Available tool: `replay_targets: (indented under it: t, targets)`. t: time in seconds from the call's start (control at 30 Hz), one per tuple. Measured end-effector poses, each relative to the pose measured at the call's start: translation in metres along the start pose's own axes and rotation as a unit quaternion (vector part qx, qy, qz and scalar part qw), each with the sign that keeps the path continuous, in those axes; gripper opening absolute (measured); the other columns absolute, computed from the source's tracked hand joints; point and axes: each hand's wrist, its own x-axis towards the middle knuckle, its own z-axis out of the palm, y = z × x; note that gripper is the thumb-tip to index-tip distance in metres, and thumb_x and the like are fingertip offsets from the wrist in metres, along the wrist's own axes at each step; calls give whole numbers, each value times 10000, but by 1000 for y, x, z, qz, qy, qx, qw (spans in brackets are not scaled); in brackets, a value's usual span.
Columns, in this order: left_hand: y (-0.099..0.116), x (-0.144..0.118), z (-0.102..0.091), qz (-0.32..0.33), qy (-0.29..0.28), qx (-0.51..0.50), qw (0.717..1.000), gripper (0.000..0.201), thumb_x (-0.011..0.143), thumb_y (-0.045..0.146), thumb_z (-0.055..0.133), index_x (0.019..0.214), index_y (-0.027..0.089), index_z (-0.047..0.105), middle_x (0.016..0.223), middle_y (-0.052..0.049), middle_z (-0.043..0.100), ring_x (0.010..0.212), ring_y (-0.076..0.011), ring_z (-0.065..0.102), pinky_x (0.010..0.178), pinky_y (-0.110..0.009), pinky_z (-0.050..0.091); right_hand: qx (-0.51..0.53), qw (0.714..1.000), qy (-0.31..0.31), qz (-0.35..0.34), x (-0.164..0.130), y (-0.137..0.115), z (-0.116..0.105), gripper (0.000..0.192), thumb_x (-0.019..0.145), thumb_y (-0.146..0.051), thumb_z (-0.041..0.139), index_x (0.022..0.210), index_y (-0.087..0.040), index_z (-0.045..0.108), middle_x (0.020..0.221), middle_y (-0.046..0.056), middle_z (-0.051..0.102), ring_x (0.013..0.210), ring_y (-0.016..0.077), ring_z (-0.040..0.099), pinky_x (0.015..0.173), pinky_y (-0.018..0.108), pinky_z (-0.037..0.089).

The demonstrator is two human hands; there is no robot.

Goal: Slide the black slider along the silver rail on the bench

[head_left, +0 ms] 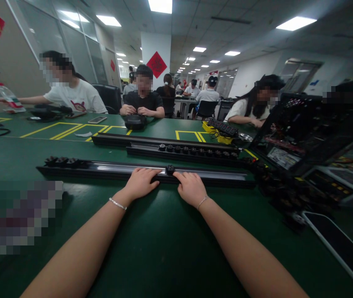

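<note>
Spanning the lower view, the green table (164, 244) is taken up by parts. At the right, an open computer case (288, 124) is stood on it. Across the middle, a long black rail (111, 169) is laid flat; two similar rails (only the middle rail (151, 153) is loaded, with a row of knobs; none can be made out on the back rail (117, 140)) are set behind.

Left hand (141, 183): palm down, fairly open, index finger laid over the rail just left of the small black knob (170, 169). Right hand (192, 188): half open, fingers slightly bent, index fingertip at the knob's right side. Nothing is gripped by either; whether the knob is pressed between the two fingertips cannot be told.

The knob is sat in the rail channel, between the fingertips. Probably light, stiff, hard plastic; easily slid along the smooth channel, not very fragile. Best taken by its opposite sides, low down, with the rail steadied by its front edge. Three more knobs (61, 161) are seen at its left end.
</note>
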Motion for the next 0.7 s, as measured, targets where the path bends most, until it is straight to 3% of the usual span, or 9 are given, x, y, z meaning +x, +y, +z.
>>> replay_targets:
  t: [0.7]
  targets:
    - [-2, 1, 1, -3, -10, -2, 1000, 418, 835, 458, 415, 1208, 301, 519, 1152, -34, 635, 1081, -225, 540, 937, -400, 325, -19, 999, -3, 28, -5, 15, -5, 426, 825, -180, 405, 1224, -268, 525, 979, 58, 633, 941, 190, 536, 885, 311, 313]
